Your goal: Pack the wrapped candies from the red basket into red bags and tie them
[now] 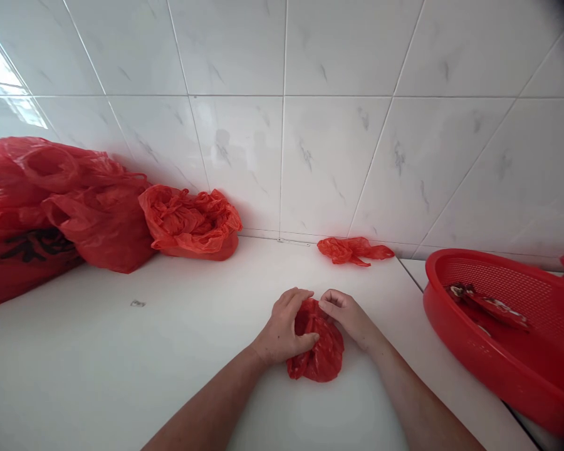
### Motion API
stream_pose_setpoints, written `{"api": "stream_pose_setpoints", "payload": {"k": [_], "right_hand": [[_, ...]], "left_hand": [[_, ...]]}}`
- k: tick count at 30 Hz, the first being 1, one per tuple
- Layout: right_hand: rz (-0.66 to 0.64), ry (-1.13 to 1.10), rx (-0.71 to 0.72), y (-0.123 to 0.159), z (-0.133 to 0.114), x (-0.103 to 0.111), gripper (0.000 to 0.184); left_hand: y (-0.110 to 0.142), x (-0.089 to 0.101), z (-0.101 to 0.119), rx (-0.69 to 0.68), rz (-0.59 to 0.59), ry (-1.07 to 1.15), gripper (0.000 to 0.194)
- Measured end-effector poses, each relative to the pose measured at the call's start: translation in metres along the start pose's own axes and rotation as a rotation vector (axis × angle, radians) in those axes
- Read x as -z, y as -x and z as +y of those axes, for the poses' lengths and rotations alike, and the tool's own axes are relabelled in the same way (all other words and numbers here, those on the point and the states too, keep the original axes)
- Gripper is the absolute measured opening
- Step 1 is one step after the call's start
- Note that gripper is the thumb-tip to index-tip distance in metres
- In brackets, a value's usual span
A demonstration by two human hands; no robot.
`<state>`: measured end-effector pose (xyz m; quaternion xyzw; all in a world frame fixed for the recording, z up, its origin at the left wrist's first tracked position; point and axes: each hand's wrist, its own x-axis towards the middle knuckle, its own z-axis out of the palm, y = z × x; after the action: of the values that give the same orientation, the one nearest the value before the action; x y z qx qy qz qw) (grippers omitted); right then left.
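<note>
A small red plastic bag (326, 358), crumpled and rounded, rests on the white tabletop in front of me. What it contains is hidden. My left hand (282, 331) curves around its left side, with the thumb lying across the front and the fingers at the back. At the bag's upper right, my right hand (352, 319) is closed in a pinch of thumb and forefinger on its edge.
Several full red plastic bags (108, 225) stand at the left by the tiled wall (329, 156), beside an open-topped red bag (195, 241). A crumpled red bag (350, 250) lies at the back. On the right is a red plastic basket (474, 351) with some things inside.
</note>
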<state>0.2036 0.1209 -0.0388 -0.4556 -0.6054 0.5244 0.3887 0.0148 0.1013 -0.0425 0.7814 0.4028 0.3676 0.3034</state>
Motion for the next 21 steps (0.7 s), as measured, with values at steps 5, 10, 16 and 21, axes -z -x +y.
{"api": "stream_pose_setpoints", "payload": {"k": [5,10,16,21], "right_hand": [[0.035,0.018,-0.006,0.000,0.001,-0.001,0.029],[0.042,-0.006,-0.009,-0.001,0.003,-0.001,0.029],[0.062,-0.059,0.011,-0.001,0.007,-0.001,0.025],[0.020,-0.059,0.040,0.001,0.005,0.001,0.036]], "left_hand": [[-0.001,-0.006,-0.009,0.054,0.026,-0.062,0.062],[-0.006,-0.006,-0.012,0.079,0.076,-0.066,0.047],[-0.007,-0.003,-0.011,0.193,0.127,-0.033,0.019],[-0.008,-0.002,-0.013,0.318,0.207,0.130,0.015]]}}
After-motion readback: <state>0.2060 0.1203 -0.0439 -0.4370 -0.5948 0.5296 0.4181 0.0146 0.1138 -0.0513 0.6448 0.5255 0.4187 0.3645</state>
